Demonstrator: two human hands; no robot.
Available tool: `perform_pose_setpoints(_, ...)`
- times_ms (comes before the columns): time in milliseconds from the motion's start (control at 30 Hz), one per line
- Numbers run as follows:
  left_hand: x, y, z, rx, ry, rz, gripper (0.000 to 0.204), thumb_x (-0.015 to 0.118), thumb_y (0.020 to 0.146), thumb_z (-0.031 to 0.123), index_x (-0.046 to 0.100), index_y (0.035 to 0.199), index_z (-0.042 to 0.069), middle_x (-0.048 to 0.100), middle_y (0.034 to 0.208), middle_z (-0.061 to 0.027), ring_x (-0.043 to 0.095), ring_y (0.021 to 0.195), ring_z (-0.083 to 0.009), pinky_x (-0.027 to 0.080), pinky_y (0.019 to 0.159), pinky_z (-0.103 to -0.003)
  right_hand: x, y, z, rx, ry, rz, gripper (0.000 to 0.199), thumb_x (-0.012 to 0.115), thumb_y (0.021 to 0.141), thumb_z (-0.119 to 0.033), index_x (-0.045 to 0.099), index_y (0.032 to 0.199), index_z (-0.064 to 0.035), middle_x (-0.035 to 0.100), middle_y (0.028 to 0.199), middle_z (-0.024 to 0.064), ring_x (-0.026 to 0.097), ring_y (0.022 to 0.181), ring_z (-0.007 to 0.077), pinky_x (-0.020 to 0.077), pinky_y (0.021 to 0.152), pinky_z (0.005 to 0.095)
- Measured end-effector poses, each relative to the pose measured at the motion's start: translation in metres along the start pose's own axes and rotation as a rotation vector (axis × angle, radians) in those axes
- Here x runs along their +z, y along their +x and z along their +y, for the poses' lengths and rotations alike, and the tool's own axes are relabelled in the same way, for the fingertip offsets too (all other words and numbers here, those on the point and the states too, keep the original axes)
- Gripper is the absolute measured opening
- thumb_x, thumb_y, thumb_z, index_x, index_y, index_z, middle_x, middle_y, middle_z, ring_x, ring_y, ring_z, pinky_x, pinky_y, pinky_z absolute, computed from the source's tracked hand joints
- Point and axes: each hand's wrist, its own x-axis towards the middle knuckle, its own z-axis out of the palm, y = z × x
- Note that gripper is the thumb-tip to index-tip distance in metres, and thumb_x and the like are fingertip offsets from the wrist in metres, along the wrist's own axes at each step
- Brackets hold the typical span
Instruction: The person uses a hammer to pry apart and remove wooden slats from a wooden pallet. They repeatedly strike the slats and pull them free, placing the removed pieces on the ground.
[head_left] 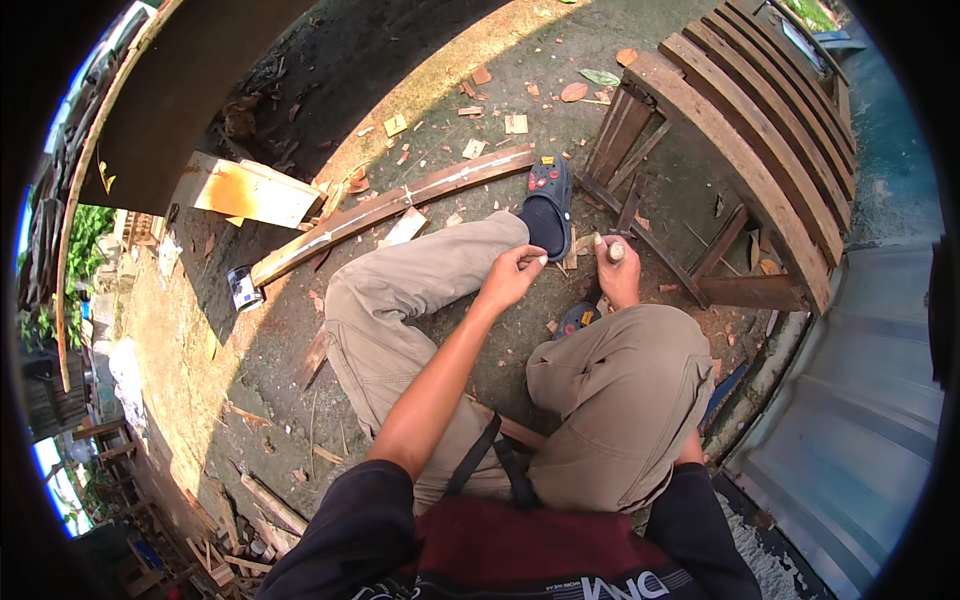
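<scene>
Your right hand (618, 270) has its grip closed round a short wooden handle (616, 252) just beside the slatted wooden frame (745, 150), your left hand (512, 278) pinches something too small to tell, and the frame's lower braces look unfinished amid wood scraps (515, 123).

The tool handle (616, 252) is mostly hidden inside the right hand (618, 275); its working end cannot be told. Whatever the left hand (512, 277) pinches is too small to identify.

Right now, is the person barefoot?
No, a dark clog with colourful charms covers the outstretched foot, just beyond the left hand.
</scene>
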Motion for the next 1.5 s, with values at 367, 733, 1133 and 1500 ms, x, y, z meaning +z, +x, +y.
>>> perform_pose_setpoints(367, 0.06, 0.006, 0.051, 0.344, -0.021, -0.024, 0.049, 0.064, 0.1, 0.029, 0.055, 0.141, 0.003, 0.065, 0.131, -0.0177, 0.062, 0.124, -0.0283, 0.048, 0.102, -0.04, -0.005, -0.024, -0.011, 0.07, -0.113, -0.047, 0.047, 0.069, 0.09, -0.016, 0.056, 0.135, -0.0049, 0.065, 0.127, 0.023, 0.062, 0.123, 0.0373, 0.0486, 0.1, 0.0434)
perform_pose_setpoints(733, 0.042, 0.049, 0.145, 0.481, 0.633, -0.555, 0.046, 0.076, 0.089, 0.025, 0.064, 0.128, 0.003, 0.073, 0.116, -0.0155, 0.07, 0.106, -0.0265, 0.053, 0.094, -0.039, -0.064, -0.134, 0.021, 0.406, 0.119, 0.129, 0.033, 0.066, 0.097, -0.019, 0.064, 0.121, 0.0034, 0.072, 0.11, 0.0137, 0.07, 0.102, 0.0219, 0.0546, 0.09, 0.0352)
perform_pose_setpoints(1133, 0.118, 0.053, 0.246, 0.479, 1.224, -0.959, 0.052, 0.068, 0.094, 0.039, 0.062, 0.13, 0.001, 0.066, 0.125, -0.0228, 0.063, 0.119, -0.0376, 0.049, 0.102, -0.046, -0.192, -0.254, 0.202, 0.75, -0.586, 0.666, 0.052, 0.069, 0.083, -0.008, 0.054, 0.131, 0.004, 0.061, 0.124, 0.0241, 0.059, 0.118, 0.0368, 0.0475, 0.102, 0.0441)
perform_pose_setpoints(1500, 0.099, 0.07, 0.193, 0.319, 1.799, -0.787, 0.066, 0.082, 0.077, 0.037, 0.058, 0.131, 0.008, 0.07, 0.115, -0.021, 0.067, 0.108, -0.0394, 0.054, 0.091, -0.049, -0.198, -0.247, 0.209, 1.076, -0.849, 0.463, 0.066, 0.076, 0.08, -0.016, 0.045, 0.137, -0.0042, 0.048, 0.139, 0.0189, 0.048, 0.131, 0.0354, 0.0379, 0.105, 0.0553)
